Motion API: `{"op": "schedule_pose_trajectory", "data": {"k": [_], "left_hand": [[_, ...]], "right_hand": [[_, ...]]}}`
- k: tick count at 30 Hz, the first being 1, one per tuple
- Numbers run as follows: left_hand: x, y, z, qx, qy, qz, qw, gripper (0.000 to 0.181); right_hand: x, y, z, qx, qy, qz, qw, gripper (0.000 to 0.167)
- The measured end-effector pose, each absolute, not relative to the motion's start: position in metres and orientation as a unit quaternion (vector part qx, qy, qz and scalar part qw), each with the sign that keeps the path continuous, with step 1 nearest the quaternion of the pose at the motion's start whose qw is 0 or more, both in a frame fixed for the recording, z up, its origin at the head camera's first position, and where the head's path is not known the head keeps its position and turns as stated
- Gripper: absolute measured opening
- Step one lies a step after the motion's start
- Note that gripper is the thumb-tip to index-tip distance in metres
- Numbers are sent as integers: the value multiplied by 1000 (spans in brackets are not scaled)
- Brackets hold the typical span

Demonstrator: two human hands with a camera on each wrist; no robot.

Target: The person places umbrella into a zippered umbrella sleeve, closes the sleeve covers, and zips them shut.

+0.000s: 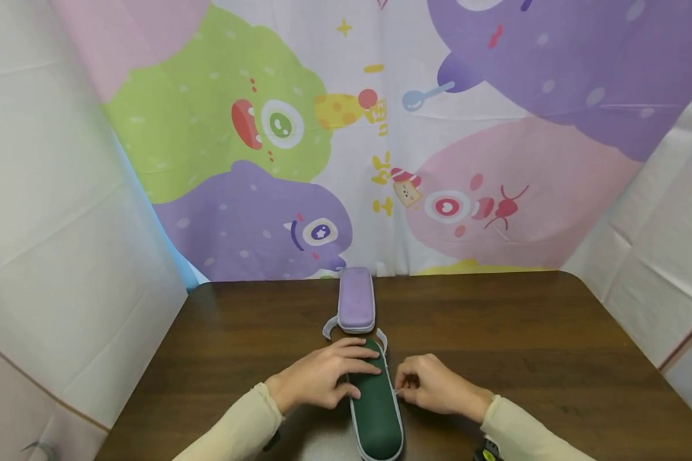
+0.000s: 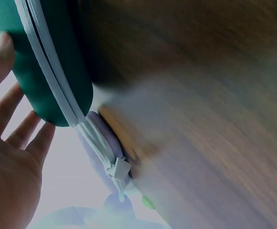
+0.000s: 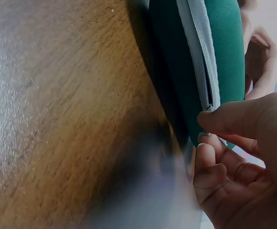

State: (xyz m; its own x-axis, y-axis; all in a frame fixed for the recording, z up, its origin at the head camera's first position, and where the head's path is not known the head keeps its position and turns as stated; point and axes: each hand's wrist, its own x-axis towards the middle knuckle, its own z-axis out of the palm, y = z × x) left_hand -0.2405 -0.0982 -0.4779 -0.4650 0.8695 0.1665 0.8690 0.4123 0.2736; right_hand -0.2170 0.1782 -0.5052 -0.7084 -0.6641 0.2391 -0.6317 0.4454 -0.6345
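Observation:
A long green zippered case (image 1: 377,416) with rounded ends lies on the table, its light grey zipper (image 3: 202,47) running along the side. My left hand (image 1: 323,372) rests on the case from the left, fingers laid across its top and the thumb against its near side. At the right side, my right hand (image 1: 435,386) pinches the zipper pull between thumb and forefinger; the fingertips mostly hide the pull. Just behind the slider (image 3: 210,108), a thin dark gap shows between the zipper's edges. A grey loop strap (image 1: 382,340) sticks out at the case's far end.
Beyond the green case lies a smaller purple zippered case (image 1: 356,298) with a grey wrist strap (image 1: 330,328), near the far edge of the brown wooden table (image 1: 513,320). A cartoon-printed curtain (image 1: 375,243) hangs behind it, with white cloth on both sides.

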Motion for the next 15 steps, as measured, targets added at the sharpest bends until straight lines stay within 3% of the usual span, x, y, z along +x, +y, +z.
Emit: {"op": "schedule_pose_trajectory", "data": {"k": [15], "left_hand": [[-246, -97, -477, 509, 846, 157, 18, 47]], "right_hand": [[-211, 179, -510, -389, 846, -364, -9, 21]]}}
